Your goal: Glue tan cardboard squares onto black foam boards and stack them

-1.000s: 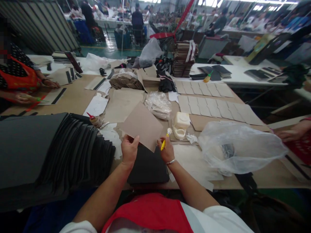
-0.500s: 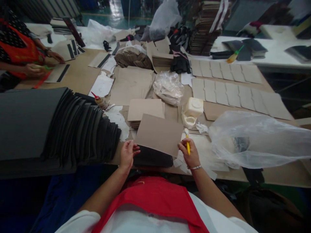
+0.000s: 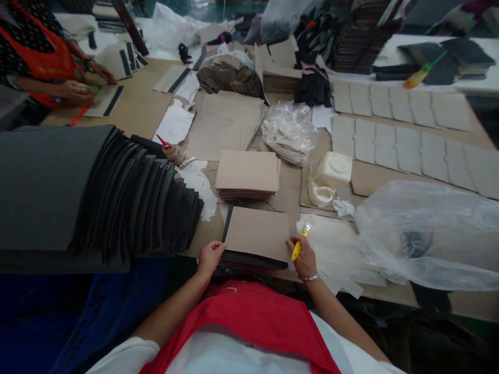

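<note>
A grey-brown cardboard sheet lies nearly flat over a black sheet, whose dark margin shows along the left and near sides. My left hand is closed, pinching the cardboard's near left corner between thumb and fingers. In my right hand is a yellow-handled paintbrush, bristles pointing away from me. The fingertips of that hand also touch the cardboard's right edge. Just beyond stands a stack of similar cardboard sheets. A cut-open white plastic jug sits to its right.
Dark grey sheets are piled high on the left. A red-tipped glue bottle stands beyond them. Clear plastic bags lie at right, near rows of overlapping cardboard pieces. A co-worker's hands work at far left.
The cardboard sheet has come down and straightened onto the black sheet. My left hand has closed on its corner. The brush has tilted, and the whole view has shifted slightly.
</note>
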{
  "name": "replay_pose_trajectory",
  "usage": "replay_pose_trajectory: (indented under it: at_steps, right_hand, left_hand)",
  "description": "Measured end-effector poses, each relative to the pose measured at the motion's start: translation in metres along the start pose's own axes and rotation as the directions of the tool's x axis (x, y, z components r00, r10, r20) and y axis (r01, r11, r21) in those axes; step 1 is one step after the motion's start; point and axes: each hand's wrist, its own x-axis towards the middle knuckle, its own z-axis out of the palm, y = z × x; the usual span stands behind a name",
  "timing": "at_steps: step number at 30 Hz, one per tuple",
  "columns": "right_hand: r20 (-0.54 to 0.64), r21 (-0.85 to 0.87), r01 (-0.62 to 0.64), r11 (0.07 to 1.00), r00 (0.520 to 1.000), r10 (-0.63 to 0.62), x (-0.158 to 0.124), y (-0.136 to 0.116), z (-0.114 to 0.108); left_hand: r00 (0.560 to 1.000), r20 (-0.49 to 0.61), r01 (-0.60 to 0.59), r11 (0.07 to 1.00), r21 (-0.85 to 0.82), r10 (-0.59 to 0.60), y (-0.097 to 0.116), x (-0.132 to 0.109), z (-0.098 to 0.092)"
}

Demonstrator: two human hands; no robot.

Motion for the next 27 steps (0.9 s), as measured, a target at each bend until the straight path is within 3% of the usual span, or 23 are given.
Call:
replay_pose_trajectory:
  at_steps: [3,12,17,21,27]
  right_hand:
    - [-0.011,-0.046,-0.010,0.999,1.000,0.009,0.001,0.002,0.011]
    - [0.030,-0.107,0.001,0.994,1.000,0.002,0.001,0.008,0.024]
    - [0.019,-0.137,-0.024,0.990,0.999,0.026,0.001,0.008,0.026]
    - [0.026,-0.153,-0.031,0.988,0.999,0.036,0.001,0.006,0.025]
    - [0.026,-0.159,-0.017,0.987,0.999,0.021,0.000,0.002,0.022]
  left_hand:
    - [0.999,-0.004,0.041,0.999,0.009,-0.041,-0.005,0.008,0.000]
    - [1.000,0.006,0.010,0.991,0.137,-0.011,-0.010,0.013,-0.006]
    - [0.988,0.053,-0.155,0.927,0.342,0.146,-0.014,0.019,-0.010]
    - [0.935,0.077,-0.346,0.842,0.414,0.347,-0.009,0.019,-0.012]
    - [0.954,0.103,-0.299,0.860,0.413,0.282,-0.004,0.010,-0.012]
